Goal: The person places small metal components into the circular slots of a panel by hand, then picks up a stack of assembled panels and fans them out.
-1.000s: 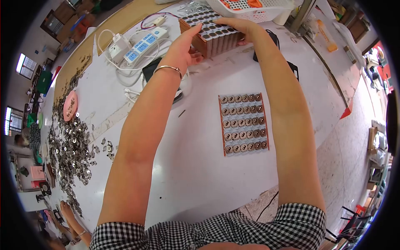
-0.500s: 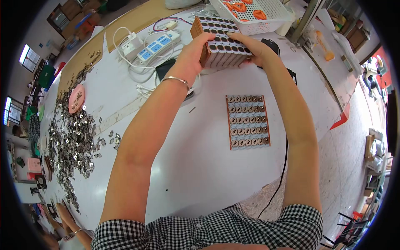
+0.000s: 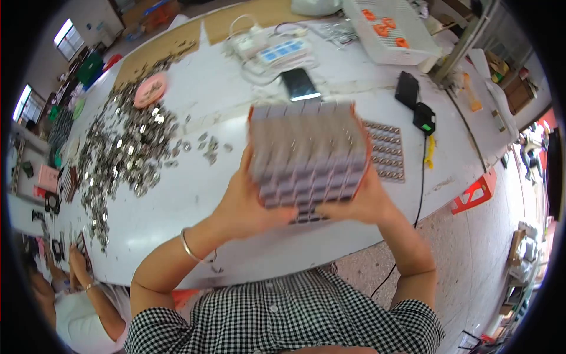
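Observation:
A thick stack of panels [image 3: 306, 147] is held up in front of me, blurred by motion, its layered side facing upward in view. My left hand [image 3: 247, 203] grips its left side, thumb along the near face. On the opposite side my right hand [image 3: 365, 200] is wrapped around it, thumb also on the near face. The fingers behind the stack are hidden. Partly covered by the stack and right hand, a single flat panel [image 3: 389, 150] with rows of round metal pieces lies on the white table [image 3: 194, 194].
Loose metal pieces [image 3: 138, 141] are spread at the left, with a pink dish [image 3: 151, 89] among them. Beyond the stack are a phone [image 3: 299, 85], a power strip [image 3: 284, 52] and a white basket [image 3: 407, 54]. Black devices [image 3: 424, 118] lie right. A co-worker's hand [image 3: 78, 259] shows lower left.
Both hands have brought the stack from the table's far side toward my body and tipped it, so its layered side now shows more. The view has shifted, and the phone is uncovered.

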Demonstrator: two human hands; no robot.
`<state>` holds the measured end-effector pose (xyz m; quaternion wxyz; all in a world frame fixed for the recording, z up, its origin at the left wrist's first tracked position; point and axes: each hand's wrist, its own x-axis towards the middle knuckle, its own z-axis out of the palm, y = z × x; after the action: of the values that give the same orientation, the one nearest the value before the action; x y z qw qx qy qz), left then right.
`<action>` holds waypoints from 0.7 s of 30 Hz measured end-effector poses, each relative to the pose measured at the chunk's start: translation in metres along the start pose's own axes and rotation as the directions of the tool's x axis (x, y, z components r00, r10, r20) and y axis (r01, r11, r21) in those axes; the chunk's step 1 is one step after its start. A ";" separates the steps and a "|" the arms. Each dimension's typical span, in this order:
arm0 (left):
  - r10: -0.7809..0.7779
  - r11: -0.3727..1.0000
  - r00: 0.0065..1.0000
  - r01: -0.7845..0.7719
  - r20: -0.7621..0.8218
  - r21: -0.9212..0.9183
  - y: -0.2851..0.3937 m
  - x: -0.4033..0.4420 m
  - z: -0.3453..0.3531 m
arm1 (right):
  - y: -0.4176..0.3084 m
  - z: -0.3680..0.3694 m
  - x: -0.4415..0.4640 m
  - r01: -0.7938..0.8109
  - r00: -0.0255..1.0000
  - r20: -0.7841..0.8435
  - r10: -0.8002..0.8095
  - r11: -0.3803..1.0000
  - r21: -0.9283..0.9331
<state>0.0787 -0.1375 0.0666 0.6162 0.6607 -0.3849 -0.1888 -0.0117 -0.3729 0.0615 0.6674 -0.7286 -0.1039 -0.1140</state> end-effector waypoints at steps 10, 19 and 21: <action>0.040 0.995 0.984 -0.024 -0.172 0.095 -0.028 -0.138 -0.002 | 0.073 0.078 -0.076 -0.126 0.916 0.358 0.180 0.978 -0.168; 0.216 0.974 0.968 -0.205 -0.124 0.095 -0.042 -0.132 0.007 | 0.048 0.090 -0.074 0.017 0.972 0.231 0.033 0.978 -0.210; 0.189 0.981 0.975 -0.181 -0.119 0.074 -0.039 -0.131 0.006 | 0.055 0.090 -0.077 0.064 0.969 0.247 0.010 0.956 -0.287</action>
<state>0.0028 -0.0465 -0.0010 0.6329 0.6516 -0.4111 -0.0765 -0.0663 -0.2885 -0.0217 0.5323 -0.8264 -0.1778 -0.0462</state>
